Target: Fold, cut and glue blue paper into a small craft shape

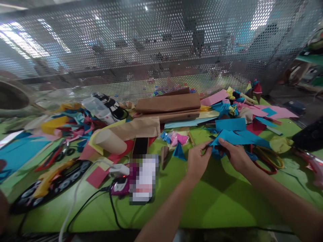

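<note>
My left hand (pixel 196 160) and my right hand (pixel 234 155) meet over a green table (pixel 219 198) and both pinch a piece of blue paper (pixel 237 137), folded to a point between the fingers. More blue sheets (pixel 230 124) lie just behind it. A small blue paper cone (pixel 179 152) stands a little left of my left hand. Red-handled scissors (pixel 264 166) lie under my right wrist.
Rolled brown paper (pixel 168 103) and a cream paper roll (pixel 111 141) lie behind. Coloured paper scraps (pixel 73 122) pile at the left, pink sheets (pixel 277 111) at the right. A white cable (pixel 73 201) and black cables run to the front edge. A perforated metal screen (pixel 151 50) backs the table.
</note>
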Demonstrator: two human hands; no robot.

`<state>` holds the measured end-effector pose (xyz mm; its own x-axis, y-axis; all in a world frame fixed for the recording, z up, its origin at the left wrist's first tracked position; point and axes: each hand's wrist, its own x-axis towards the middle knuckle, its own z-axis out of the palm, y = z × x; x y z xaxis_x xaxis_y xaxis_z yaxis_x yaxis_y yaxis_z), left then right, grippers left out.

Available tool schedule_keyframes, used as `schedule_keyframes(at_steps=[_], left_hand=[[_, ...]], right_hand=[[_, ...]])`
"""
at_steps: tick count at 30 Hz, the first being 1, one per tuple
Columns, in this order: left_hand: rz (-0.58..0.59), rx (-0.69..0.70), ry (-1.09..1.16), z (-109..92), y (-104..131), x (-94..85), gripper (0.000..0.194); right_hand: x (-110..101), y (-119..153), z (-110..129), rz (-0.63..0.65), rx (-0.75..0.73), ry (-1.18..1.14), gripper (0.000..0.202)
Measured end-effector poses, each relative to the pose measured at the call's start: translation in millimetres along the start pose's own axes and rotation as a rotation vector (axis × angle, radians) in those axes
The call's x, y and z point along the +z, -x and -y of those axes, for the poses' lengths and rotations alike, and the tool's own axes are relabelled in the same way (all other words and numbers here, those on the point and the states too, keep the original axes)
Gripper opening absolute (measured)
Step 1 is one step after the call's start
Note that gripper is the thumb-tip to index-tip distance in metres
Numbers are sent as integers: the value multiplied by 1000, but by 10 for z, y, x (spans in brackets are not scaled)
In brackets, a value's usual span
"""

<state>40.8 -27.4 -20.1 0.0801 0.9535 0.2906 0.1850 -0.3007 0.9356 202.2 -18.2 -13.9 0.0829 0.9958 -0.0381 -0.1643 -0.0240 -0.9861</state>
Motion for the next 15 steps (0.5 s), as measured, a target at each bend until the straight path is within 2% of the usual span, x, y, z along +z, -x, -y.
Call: schedule_keyframes(at_steps=[5,10,15], left_hand=[[-10,-1,8,-10,6,-11,32],[-14,-3,8,-9,8,6,29],[95,-34,152,-70,-11,-39,39]], right_hand=[[47,49,107,35,-77,56,39],[64,79,169,-23,-102,119,42],[-7,36,92,-64,-61,126,34]])
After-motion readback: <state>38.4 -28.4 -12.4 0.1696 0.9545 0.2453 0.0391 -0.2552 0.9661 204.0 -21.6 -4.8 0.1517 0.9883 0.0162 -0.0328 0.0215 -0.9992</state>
